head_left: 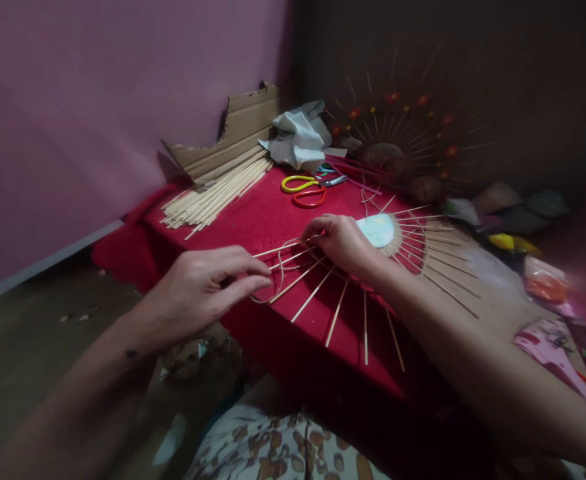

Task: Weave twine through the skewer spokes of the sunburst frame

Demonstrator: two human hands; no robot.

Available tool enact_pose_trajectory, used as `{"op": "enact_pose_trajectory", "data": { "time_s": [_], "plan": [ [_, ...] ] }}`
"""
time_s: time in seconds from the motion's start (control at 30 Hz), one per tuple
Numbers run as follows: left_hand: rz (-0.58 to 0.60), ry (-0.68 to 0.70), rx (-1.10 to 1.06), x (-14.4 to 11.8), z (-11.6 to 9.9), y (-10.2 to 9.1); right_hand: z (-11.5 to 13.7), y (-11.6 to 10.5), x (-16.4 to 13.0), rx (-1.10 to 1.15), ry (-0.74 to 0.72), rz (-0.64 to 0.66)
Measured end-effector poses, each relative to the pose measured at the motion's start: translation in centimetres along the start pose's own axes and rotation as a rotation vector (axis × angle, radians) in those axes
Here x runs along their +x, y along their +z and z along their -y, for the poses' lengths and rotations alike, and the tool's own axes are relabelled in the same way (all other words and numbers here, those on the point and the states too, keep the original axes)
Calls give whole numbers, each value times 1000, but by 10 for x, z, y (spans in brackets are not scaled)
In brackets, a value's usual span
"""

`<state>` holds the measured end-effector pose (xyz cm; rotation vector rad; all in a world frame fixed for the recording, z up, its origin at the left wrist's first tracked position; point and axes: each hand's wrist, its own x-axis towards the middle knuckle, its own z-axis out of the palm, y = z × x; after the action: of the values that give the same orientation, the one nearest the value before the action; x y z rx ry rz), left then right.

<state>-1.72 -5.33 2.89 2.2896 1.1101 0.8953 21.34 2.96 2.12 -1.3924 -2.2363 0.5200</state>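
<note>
Head view: left hand (200, 290) grip pinched shut on thin cord (279, 270), keeping it taut; right hand (340, 241) fingers closed on stick (293, 247), pressing sunburst frame (413, 257) steady on worktop (253, 217).

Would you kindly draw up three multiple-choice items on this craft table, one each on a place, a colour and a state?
1. Where do the scissors lie?
A. On the floor
B. On the red cloth behind the sunburst of sticks
C. On the cardboard

2. What colour are the scissor handles?
A. Yellow and red
B. Both blue
C. Both black

3. What is the left hand doing?
A. Lying flat and open
B. Holding the scissors
C. Pinching a thin strand among the sticks

Answers: 1 B, they rest on the cloth beyond the right hand; 2 A, one loop is yellow and one red; 3 C, thumb and fingers meet on the strand.
</note>
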Motion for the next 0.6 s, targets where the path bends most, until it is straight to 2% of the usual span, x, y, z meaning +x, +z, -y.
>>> {"op": "enact_pose_trajectory", "data": {
  "time_s": [0.07, 0.13, 0.27, 0.33, 0.37, 0.5, 0.6],
  "plan": [
    [-122, -37, 56, 13, -1, -4, 1, 0, 0, -7, 8, 4],
    [-181, -80, 99, 33, 2, -4, 1, 0, 0, -11, 5, -1],
    [78, -227, 129, 74, 16, 7, 0, 1, 0, -12, -10, -14],
    [233, -279, 92, 86, 21, 15, 0, 2, -1, -11, -14, -16],
    [275, -301, 66, 90, 22, 18, 0, 2, -1, -10, -13, -13],
    [244, -349, -21, 90, 24, 25, -2, 2, -1, -10, -15, -6],
    [232, -344, -9, 87, 25, 26, -3, 2, -1, -4, -33, -11]
  ]
}}
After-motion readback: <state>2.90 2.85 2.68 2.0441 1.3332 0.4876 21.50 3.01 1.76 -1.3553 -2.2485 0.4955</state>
